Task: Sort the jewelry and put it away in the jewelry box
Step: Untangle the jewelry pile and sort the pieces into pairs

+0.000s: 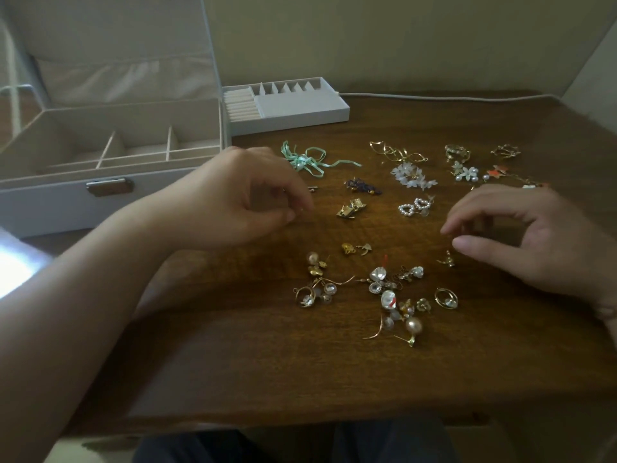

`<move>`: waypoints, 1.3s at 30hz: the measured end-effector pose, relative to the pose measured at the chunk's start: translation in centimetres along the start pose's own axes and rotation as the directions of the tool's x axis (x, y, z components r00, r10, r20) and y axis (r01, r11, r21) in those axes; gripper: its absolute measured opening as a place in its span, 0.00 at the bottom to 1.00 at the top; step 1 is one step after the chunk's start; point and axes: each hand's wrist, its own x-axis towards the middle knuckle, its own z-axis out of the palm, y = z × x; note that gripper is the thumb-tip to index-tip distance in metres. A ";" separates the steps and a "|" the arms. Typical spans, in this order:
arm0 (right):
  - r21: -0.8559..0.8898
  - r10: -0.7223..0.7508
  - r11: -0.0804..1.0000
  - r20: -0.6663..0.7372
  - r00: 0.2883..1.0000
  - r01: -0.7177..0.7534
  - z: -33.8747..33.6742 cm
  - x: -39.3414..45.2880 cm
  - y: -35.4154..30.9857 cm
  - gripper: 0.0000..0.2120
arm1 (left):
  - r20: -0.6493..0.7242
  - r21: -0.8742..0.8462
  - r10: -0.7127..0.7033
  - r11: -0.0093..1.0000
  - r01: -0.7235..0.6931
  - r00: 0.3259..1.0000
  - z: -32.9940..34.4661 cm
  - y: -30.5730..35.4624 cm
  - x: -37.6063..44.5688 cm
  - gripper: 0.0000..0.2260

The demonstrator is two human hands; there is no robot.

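The jewelry box (110, 168) stands at the table's (334, 379) left, a tray (290, 105) just right, earrings (384, 289) scattered before them.

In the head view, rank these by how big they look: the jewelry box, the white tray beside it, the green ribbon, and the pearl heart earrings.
1. jewelry box
2. white tray
3. green ribbon
4. pearl heart earrings

The box sits nearer the camera, though its lead looks clear anyway.
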 end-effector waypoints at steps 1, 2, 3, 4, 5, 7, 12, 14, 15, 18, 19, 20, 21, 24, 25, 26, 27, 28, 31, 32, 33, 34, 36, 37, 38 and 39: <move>-0.001 -0.002 1.000 -0.016 1.000 0.002 0.0 0.0 0.0 0.08 | 0.008 0.010 0.004 1.000 -0.004 1.000 0.0 0.0 0.0 0.08; -0.005 -0.002 1.000 -0.035 0.999 0.002 0.0 0.0 0.0 0.08 | 0.018 0.015 0.008 1.000 -0.009 1.000 -0.1 0.0 -0.1 0.08; -0.012 0.002 1.000 -0.058 0.998 -0.003 0.0 0.0 0.0 0.07 | 0.033 0.010 0.011 1.000 -0.011 0.999 -0.1 0.1 -0.1 0.08; -0.019 0.011 1.000 -0.083 0.996 -0.012 -0.1 0.0 0.1 0.07 | 0.053 -0.006 0.011 1.000 -0.011 0.999 -0.2 0.2 -0.1 0.07; -0.021 0.025 0.999 -0.109 0.994 -0.028 -0.1 0.0 0.2 0.06 | 0.078 -0.036 0.008 0.999 -0.005 0.997 -0.3 0.3 -0.2 0.07; -0.022 0.057 0.998 -0.155 0.986 -0.061 -0.2 -0.1 0.2 0.03 | 0.151 -0.129 -0.014 0.991 0.034 0.988 -0.4 0.5 -0.4 0.07; -0.008 0.094 0.995 -0.164 0.982 -0.096 -0.1 -0.1 -0.2 0.03 | 0.338 -0.210 0.007 0.975 0.068 0.941 0.2 0.9 -0.3 0.12; -0.013 0.095 0.995 -0.150 0.984 -0.098 -0.1 0.0 -0.5 0.08 | 0.367 -0.215 -0.008 0.972 0.093 0.930 0.3 0.9 -0.2 0.12; -0.015 0.096 0.995 -0.149 0.984 -0.100 -0.1 0.0 -0.5 0.09 | 0.373 -0.199 -0.016 0.975 0.096 0.928 0.3 1.0 -0.3 0.11; -0.011 0.105 0.994 -0.159 0.982 -0.108 -0.1 -0.1 -0.5 0.09 | 0.403 -0.105 -0.038 0.991 0.087 0.914 0.2 1.3 -0.4 0.09; -0.012 0.104 0.994 -0.167 0.981 -0.107 -0.2 -0.1 -0.4 0.09 | 0.421 -0.080 -0.045 0.993 0.086 0.906 0.1 1.3 -0.4 0.08; -0.013 0.102 0.994 -0.172 0.980 -0.106 -0.2 -0.1 -0.3 0.09 | 0.438 -0.063 -0.047 0.995 0.082 0.898 -0.1 1.3 -0.4 0.07; -0.015 0.099 0.995 -0.174 0.980 -0.103 -0.2 -0.2 -0.2 0.08 | 0.454 -0.050 -0.047 0.996 0.078 0.890 -0.4 1.3 -0.4 0.07; -0.001 0.078 0.997 -0.163 0.984 -0.079 -0.3 -0.3 0.1 0.02 | 0.452 -0.035 -0.052 0.996 0.077 0.890 -0.8 1.1 -0.6 0.07; 0.005 0.061 0.998 -0.146 0.987 -0.060 -0.3 -0.3 0.1 0.03 | 0.448 -0.053 -0.042 0.996 0.073 0.893 -0.8 1.1 -0.6 0.09; 0.017 0.045 0.999 -0.117 0.992 -0.043 -0.3 -0.3 0.1 0.05 | 0.452 -0.091 -0.019 0.994 0.068 0.892 -0.7 1.2 -0.6 0.10; 0.033 0.035 0.999 -0.074 0.997 -0.032 -0.4 -0.4 0.1 0.08 | 0.461 -0.137 0.008 0.989 0.062 0.887 -0.5 1.5 -0.5 0.11; 0.048 0.033 0.998 -0.025 0.999 -0.032 -0.4 -0.5 0.1 0.11 | 0.472 -0.166 0.032 0.985 0.053 0.881 -0.2 1.8 -0.4 0.12; 0.066 0.048 0.996 0.091 0.995 -0.054 -0.4 -0.6 -0.2 0.14 | 0.503 -0.107 0.044 0.994 0.012 0.863 0.4 2.1 -0.3 0.13; 0.064 0.050 0.996 0.108 0.993 -0.057 -0.4 -0.6 -0.3 0.14 | 0.501 -0.098 0.045 0.995 0.005 0.864 0.5 2.0 -0.3 0.12; 0.059 0.052 0.996 0.118 0.992 -0.060 -0.3 -0.5 -0.3 0.13 | 0.499 -0.098 0.042 0.995 0.008 0.866 0.4 1.8 -0.4 0.11; 0.053 0.058 0.997 0.125 0.991 -0.065 -0.3 -0.4 -0.4 0.11 | 0.499 -0.098 0.033 0.995 0.019 0.866 0.2 1.7 -0.4 0.10; 0.022 0.057 0.998 0.129 0.990 -0.061 -0.1 -0.2 -0.6 0.06 | 0.499 -0.104 0.010 0.993 0.049 0.866 -0.2 1.4 -0.5 0.09; 0.004 0.053 0.999 0.125 0.991 -0.054 0.0 -0.1 -0.7 0.04 | 0.497 -0.117 -0.002 0.991 0.069 0.868 -0.4 1.2 -0.5 0.09; -0.004 0.053 0.999 0.117 0.992 -0.053 0.1 0.0 -0.8 0.04 | 0.489 -0.132 -0.014 0.987 0.090 0.872 -0.5 1.1 -0.6 0.10; -0.007 0.061 0.998 0.111 0.992 -0.060 0.1 0.1 -0.9 0.04 | 0.471 -0.142 -0.030 0.984 0.110 0.882 -0.7 0.9 -0.7 0.10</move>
